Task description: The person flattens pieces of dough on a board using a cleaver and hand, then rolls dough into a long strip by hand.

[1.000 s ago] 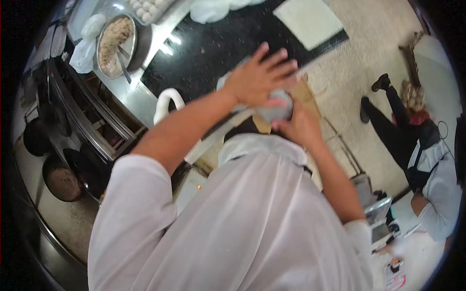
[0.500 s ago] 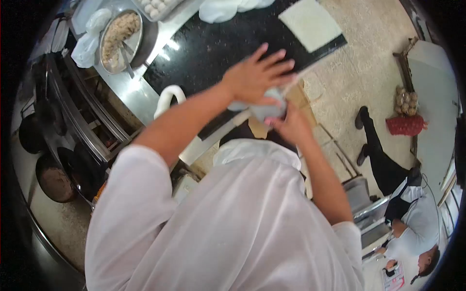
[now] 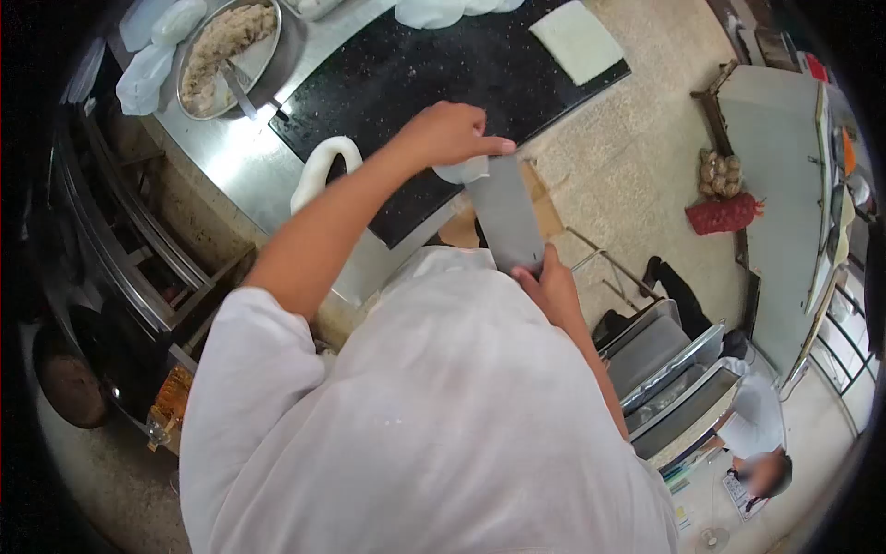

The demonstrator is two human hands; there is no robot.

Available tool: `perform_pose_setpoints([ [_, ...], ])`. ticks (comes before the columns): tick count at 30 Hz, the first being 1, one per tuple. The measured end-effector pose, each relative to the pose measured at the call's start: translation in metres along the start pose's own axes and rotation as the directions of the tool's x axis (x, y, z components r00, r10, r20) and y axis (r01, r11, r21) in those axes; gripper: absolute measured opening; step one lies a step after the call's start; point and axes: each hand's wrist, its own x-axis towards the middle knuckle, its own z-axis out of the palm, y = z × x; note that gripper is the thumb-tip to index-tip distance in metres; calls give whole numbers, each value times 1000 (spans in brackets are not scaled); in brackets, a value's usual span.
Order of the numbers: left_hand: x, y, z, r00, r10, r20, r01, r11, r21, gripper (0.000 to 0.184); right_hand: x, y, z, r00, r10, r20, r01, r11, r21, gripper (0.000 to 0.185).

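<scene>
A flat grey rectangular sheet (image 3: 509, 212), whose material I cannot make out, spans the gap between my hands at the counter's near edge. My left hand (image 3: 450, 134) is at its upper end, fingers curled and thumb stretched along the top edge. Beneath that hand shows a small whitish piece (image 3: 464, 172), mostly hidden. At the lower end, my right hand (image 3: 551, 284) grips the sheet's corner between thumb and fingers. Left of my left forearm, a bent white rope of dough (image 3: 318, 171) lies on the worktop, partly covered by the arm.
The black worktop (image 3: 378, 92) bears a folded white cloth (image 3: 580, 42) at its right end. A metal basin (image 3: 187, 103) of pale mince with a metal utensil stands at the left, beside plastic bags (image 3: 145, 81). Metal trays (image 3: 651, 355) and a person (image 3: 757, 411) are at right.
My left hand has gone from spread fingers to curled ones. My hands have moved apart, my right hand lower, and the grey sheet now shows at full length. The view has shifted.
</scene>
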Motion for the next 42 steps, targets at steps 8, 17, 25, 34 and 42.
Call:
perform_pose_setpoints([
  [8, -33, -18, 44, 783, -248, -570, -64, 880, -470, 33, 79, -33, -61, 971, -184, -153, 161, 975, -151, 33],
  [17, -77, 18, 56, 703, -443, -556, -90, 720, -688, 27, 138, -54, -25, 845, -463, 267, 515, 839, -178, 43],
  [25, 2, 3, -49, 474, -532, -702, -344, 621, -704, 32, 180, 30, -117, 825, -530, 198, 521, 848, 99, 29],
  [34, 2, -39, -39, 352, -393, -850, 213, 917, -336, 45, 182, 39, -191, 865, -495, -80, 471, 748, 467, 27],
  [42, -114, 10, 105, 10, -517, -856, 461, 762, -455, 40, 221, 8, -116, 995, -14, 102, -87, 420, 903, 15],
])
